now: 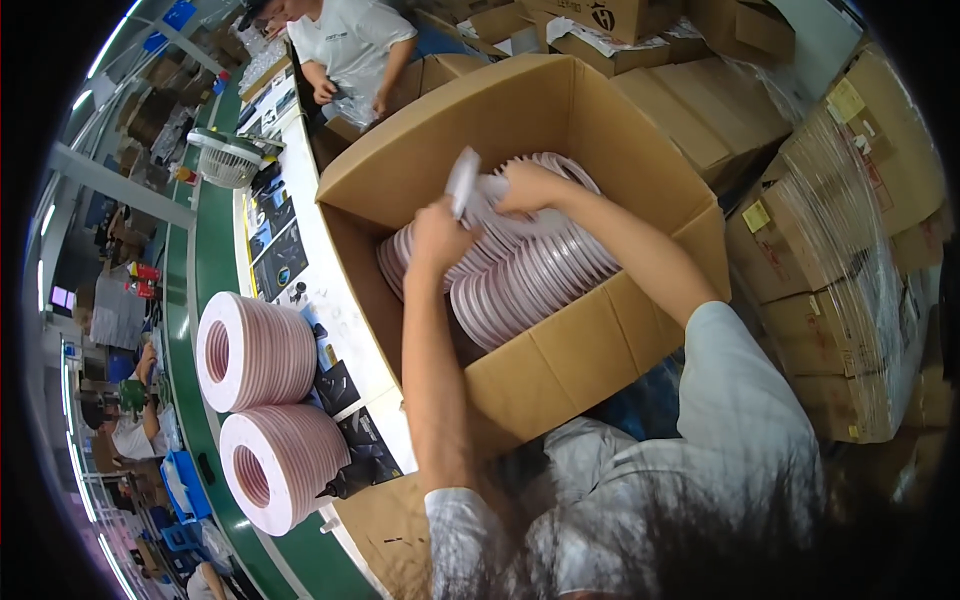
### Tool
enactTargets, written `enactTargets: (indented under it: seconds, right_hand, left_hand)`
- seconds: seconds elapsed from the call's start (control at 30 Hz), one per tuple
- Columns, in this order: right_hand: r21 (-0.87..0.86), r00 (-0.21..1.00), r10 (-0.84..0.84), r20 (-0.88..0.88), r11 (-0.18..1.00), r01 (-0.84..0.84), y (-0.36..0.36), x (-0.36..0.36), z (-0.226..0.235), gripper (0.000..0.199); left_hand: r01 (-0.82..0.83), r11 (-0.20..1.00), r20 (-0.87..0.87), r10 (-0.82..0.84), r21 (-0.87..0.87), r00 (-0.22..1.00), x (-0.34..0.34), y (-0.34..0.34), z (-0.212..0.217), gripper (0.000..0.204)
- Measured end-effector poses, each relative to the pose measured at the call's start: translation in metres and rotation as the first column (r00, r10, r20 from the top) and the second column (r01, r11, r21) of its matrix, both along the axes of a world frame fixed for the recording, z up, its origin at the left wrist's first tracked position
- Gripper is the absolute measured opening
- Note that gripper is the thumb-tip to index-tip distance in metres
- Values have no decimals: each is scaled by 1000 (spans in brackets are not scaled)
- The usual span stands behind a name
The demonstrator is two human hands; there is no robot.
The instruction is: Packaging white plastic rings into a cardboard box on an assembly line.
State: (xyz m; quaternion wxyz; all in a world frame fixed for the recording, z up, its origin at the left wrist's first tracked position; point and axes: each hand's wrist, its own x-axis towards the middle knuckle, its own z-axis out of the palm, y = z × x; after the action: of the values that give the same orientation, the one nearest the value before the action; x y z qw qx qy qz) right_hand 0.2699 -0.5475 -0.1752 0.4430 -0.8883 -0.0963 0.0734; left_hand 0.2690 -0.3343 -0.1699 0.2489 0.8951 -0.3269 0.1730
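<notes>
Both my hands are inside a large open cardboard box [560, 370], over rows of pinkish-white flat rings [535, 285] packed on edge. My left hand [441, 236] is closed at the left, with a white, blurred strip-like piece [463, 182] rising from its fingers; whether it is a ring or wrapping I cannot tell. Just to the right, my right hand [530, 187] has curled fingers over the far rings, next to a whitish, smeared piece. What its fingertips grip is hidden by blur.
On the green-edged bench to the left stand two stacks of rings [285, 460], beside black packets [368, 445] and a small fan [225, 160]. A co-worker [355, 50] handles clear plastic beyond the box. Film-wrapped cartons [835, 270] stand on the right.
</notes>
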Motion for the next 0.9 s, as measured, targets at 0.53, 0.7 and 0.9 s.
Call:
enactTargets:
  seconds: [0.53,0.7,0.9]
  right_hand:
    - [831,988,-88,-125,536,152,-26,5,11,25]
    - [816,991,-128,23,575,55,-13,13,-10,61]
    - [313,842,-350,409,921,231,-23,8,-11,100]
  left_hand:
    - [-484,117,-476,-477,-867,739,18,26,-6,43]
    - [-433,31,-265,-830,-901,491,17,0,-14,57]
    - [-498,29,-304,-822,-867,482,7,-18,-3,35]
